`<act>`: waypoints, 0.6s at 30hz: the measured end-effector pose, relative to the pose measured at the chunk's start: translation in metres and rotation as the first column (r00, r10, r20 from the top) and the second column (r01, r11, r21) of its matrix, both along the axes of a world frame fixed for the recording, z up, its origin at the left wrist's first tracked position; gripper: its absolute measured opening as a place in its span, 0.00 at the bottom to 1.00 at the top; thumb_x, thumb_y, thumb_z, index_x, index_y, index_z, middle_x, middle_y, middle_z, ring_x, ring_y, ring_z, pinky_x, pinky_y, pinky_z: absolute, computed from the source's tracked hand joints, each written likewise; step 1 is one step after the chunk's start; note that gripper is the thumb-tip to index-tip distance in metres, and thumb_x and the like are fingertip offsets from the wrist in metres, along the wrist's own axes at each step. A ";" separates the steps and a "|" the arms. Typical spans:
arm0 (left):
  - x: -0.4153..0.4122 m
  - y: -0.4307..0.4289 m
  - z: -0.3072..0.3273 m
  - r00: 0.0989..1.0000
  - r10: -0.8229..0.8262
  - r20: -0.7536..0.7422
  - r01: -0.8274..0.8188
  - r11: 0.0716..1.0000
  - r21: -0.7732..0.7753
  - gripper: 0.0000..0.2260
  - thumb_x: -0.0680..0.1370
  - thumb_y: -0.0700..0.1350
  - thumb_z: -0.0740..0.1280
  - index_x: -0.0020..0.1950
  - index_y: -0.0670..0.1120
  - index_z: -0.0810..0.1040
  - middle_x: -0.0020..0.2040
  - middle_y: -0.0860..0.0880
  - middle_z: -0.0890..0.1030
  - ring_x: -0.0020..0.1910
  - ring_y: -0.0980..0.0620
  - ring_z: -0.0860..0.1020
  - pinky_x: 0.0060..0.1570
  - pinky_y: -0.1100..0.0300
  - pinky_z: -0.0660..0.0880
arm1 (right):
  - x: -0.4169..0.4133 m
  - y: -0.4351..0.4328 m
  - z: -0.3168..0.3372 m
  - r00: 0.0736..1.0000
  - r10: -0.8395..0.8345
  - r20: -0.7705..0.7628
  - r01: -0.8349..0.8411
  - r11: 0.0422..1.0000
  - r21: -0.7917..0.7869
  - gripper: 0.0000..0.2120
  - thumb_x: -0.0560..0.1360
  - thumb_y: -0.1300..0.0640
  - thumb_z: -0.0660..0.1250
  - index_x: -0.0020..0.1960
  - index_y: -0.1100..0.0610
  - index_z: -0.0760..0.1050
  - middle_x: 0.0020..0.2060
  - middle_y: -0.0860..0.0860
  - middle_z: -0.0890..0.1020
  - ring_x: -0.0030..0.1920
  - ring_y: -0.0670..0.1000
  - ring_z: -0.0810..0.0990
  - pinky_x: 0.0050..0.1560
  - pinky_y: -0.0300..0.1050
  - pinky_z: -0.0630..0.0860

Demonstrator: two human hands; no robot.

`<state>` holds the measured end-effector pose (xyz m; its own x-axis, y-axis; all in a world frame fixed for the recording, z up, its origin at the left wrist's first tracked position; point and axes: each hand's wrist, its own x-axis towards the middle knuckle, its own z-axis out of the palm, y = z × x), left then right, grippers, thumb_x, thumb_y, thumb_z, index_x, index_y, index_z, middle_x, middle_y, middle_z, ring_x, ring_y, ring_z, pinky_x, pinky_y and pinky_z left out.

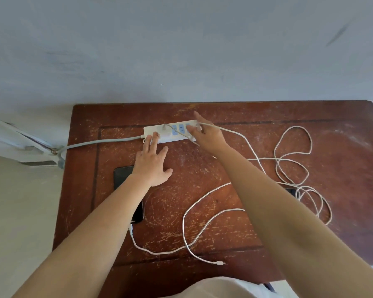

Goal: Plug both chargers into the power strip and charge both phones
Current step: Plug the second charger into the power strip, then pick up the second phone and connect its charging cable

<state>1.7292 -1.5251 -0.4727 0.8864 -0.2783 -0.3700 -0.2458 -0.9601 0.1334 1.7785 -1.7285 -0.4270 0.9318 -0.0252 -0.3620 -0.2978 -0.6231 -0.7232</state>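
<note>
Presently, the power strip [159, 134] is pinned by the flat, released left hand [152, 165]. A charger [197, 126] appears held in the right hand's [207, 136] grip. If misaligned, the strip may be skidded across the tabletop [332, 130].

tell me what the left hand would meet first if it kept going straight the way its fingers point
The left hand points away from the person, and its fingertips already reach the near edge of the power strip, so it meets the strip at once. Beyond that lies bare table, then the wall.
</note>
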 end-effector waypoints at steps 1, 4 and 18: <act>0.000 0.000 0.003 1.000 0.007 0.009 -0.007 1.000 -0.008 0.35 0.77 0.62 0.66 0.79 0.49 0.60 0.83 0.41 0.44 0.81 0.39 0.43 0.74 0.39 0.61 | -0.008 -0.004 0.002 1.000 0.018 0.020 -0.017 1.000 -0.019 0.29 0.80 0.39 0.61 0.78 0.47 0.65 0.78 0.49 0.67 0.69 0.53 0.74 0.67 0.54 0.74; -0.018 -0.004 0.012 0.992 0.095 0.081 -0.088 0.993 -0.084 0.31 0.80 0.57 0.65 0.79 0.46 0.61 0.83 0.40 0.53 0.81 0.40 0.51 0.74 0.42 0.63 | -0.053 -0.018 0.004 0.989 -0.065 0.135 0.083 0.988 -0.128 0.35 0.78 0.36 0.60 0.80 0.48 0.57 0.75 0.52 0.70 0.56 0.48 0.77 0.60 0.53 0.76; -0.170 -0.066 -0.002 0.989 0.122 -0.078 -0.143 0.911 -0.387 0.22 0.79 0.44 0.68 0.72 0.43 0.68 0.56 0.43 0.81 0.50 0.42 0.82 0.47 0.51 0.78 | -0.317 -0.064 -0.049 0.950 0.313 -0.018 -0.294 0.871 -0.393 0.41 0.63 0.20 0.63 0.68 0.44 0.72 0.60 0.47 0.73 0.60 0.50 0.72 0.64 0.50 0.69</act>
